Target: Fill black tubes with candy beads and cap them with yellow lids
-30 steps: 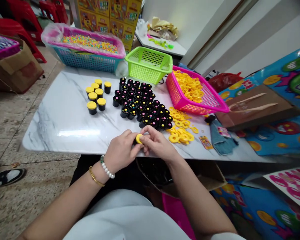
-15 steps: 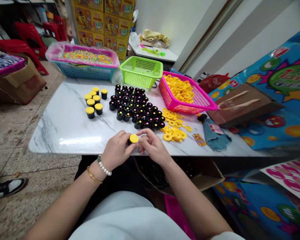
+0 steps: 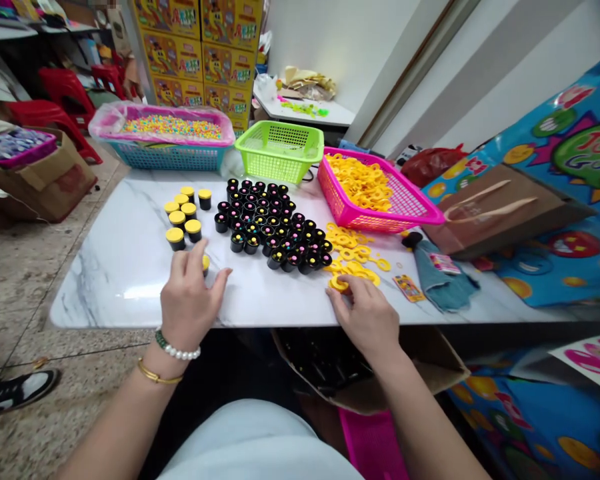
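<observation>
My left hand (image 3: 190,290) is at the table's left part, thumb spread away from the fingers. Beside its fingertips stands a yellow-lidded black cup (image 3: 206,263), partly hidden by the hand. Just beyond are several more black cups with yellow lids (image 3: 177,218). My right hand (image 3: 369,313) has its thumb and fingers closed on a yellow plastic ring (image 3: 338,285) at the near edge of a loose pile of yellow rings (image 3: 353,252). Between the hands, farther back, several open black cups (image 3: 267,223) with small coloured beads stand packed together.
A pink basket (image 3: 380,219) of yellow rings stands at the right, near a green basket (image 3: 280,163) and a bead-filled lined tub (image 3: 170,157). A small card (image 3: 409,288), blue cloth (image 3: 443,283) and paper bag (image 3: 505,217) lie right. An open carton (image 3: 430,373) is below the edge.
The hands have parted. My left hand has carried the lidded cup left towards the other lidded cups, and my right hand has moved right to the yellow rings.
</observation>
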Motion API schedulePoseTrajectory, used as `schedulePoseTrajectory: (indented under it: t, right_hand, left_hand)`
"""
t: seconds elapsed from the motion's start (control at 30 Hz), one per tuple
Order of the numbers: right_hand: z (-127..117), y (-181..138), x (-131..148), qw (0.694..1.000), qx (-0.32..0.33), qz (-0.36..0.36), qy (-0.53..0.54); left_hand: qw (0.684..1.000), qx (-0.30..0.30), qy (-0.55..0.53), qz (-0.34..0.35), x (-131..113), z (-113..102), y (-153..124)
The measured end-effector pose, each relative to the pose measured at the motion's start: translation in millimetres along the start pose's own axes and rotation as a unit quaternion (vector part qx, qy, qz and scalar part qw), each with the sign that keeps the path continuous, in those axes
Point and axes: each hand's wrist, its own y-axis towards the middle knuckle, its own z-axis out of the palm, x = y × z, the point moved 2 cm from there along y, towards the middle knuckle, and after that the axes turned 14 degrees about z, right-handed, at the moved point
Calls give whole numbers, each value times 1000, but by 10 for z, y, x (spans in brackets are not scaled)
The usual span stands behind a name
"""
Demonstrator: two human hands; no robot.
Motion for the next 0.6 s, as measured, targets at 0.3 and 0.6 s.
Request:
schedulePoseTrajectory:
  t: [0.3,0.6]
  right_hand:
    - [0,70,60,999,26,39,7]
    - [-148,-46,55,959,116,112,232]
  left_hand:
    - [973,219,-52,58,-649,451,282]
    - [969,233,-67,38,-646,479,281]
